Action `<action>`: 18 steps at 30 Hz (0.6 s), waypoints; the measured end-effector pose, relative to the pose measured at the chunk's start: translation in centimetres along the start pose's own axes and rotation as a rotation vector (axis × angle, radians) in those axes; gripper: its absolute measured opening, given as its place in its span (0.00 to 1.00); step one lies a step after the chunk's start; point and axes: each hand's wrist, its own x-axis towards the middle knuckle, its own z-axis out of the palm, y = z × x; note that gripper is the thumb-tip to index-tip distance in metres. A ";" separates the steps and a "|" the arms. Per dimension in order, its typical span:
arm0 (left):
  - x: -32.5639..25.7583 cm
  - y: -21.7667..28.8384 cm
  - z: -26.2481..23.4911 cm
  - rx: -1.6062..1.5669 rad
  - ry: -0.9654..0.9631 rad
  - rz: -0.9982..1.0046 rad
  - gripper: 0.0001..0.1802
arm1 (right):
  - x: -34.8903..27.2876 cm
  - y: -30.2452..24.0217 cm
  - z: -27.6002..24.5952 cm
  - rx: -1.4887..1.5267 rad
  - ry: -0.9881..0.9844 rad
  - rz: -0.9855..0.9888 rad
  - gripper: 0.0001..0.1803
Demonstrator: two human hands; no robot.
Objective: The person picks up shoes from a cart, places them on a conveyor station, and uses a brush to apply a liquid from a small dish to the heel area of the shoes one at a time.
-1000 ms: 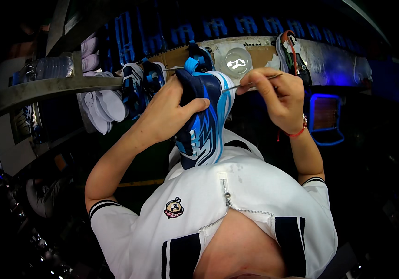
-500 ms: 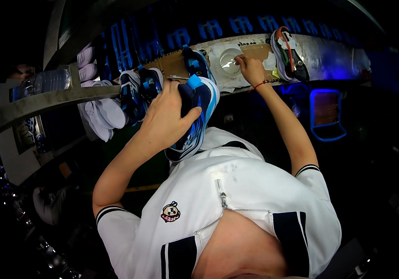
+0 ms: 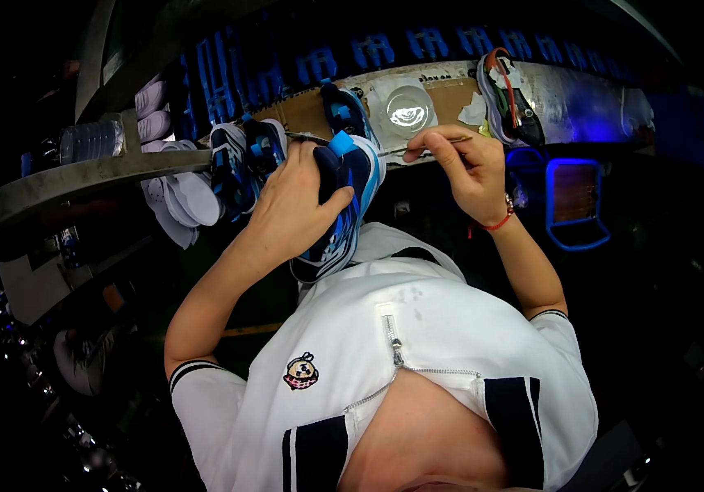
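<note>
My left hand (image 3: pixel 286 209) is closed around a dark and light blue sneaker (image 3: pixel 353 201) with a white sole. The sneaker is tilted, its bright blue tab upward, in front of my body. My right hand (image 3: pixel 473 176) pinches a thin stick-like tool (image 3: pixel 402 152), perhaps a fine brush. Its tip points left, at the edge of the sneaker's sole; I cannot tell whether they touch. Just beyond the right hand, a round whitish bowl (image 3: pixel 408 91) with shiny contents rests on the bench.
Another blue sneaker (image 3: pixel 344 107) stands behind the held one, with more blue shoes (image 3: pixel 233 160) to the left. White soles (image 3: pixel 194 197) lie beside a metal bar (image 3: pixel 97 179). A black, white and red shoe (image 3: pixel 524 119) stands right on the bench (image 3: pixel 561 94). A blue-framed stool (image 3: pixel 575 201) is below.
My right hand has moved from the bowl back toward my body, and the thin tool in it now shows, pointing at the sneaker. The left hand and sneaker have hardly moved.
</note>
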 end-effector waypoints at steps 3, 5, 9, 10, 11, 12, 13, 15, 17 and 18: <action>0.1 0.3 -0.1 -0.012 -0.031 0.001 0.28 | -0.1 -0.3 0.7 -0.081 -0.010 -0.140 0.07; 0.0 0.4 -0.2 0.000 -0.033 0.002 0.28 | 0.0 -0.5 0.8 -0.115 -0.027 -0.155 0.05; -0.1 0.3 -0.1 0.007 -0.032 -0.008 0.29 | 0.1 -1.2 0.7 -0.234 -0.094 -0.231 0.03; -0.1 0.4 -0.2 0.008 -0.034 -0.014 0.29 | 0.0 -1.4 0.6 -0.255 -0.124 -0.238 0.03; -0.1 0.4 -0.2 0.008 -0.036 -0.018 0.29 | -0.2 -1.6 0.6 -0.278 -0.154 -0.244 0.03; -0.2 0.4 -0.2 0.009 -0.032 -0.014 0.29 | -0.2 -1.7 0.6 -0.296 -0.158 -0.254 0.03; -0.2 0.3 -0.1 0.010 -0.028 -0.009 0.29 | -0.2 -1.7 0.7 -0.314 -0.162 -0.264 0.02; -0.3 0.2 -0.1 0.009 -0.027 -0.010 0.29 | -0.2 -1.7 0.8 -0.336 -0.153 -0.292 0.02; -0.3 0.3 -0.1 0.002 -0.032 -0.019 0.30 | 0.1 -1.6 1.1 -0.343 -0.128 -0.329 0.02; -0.3 0.3 -0.1 0.003 -0.032 -0.020 0.30 | 0.0 -1.7 1.1 -0.363 -0.147 -0.327 0.02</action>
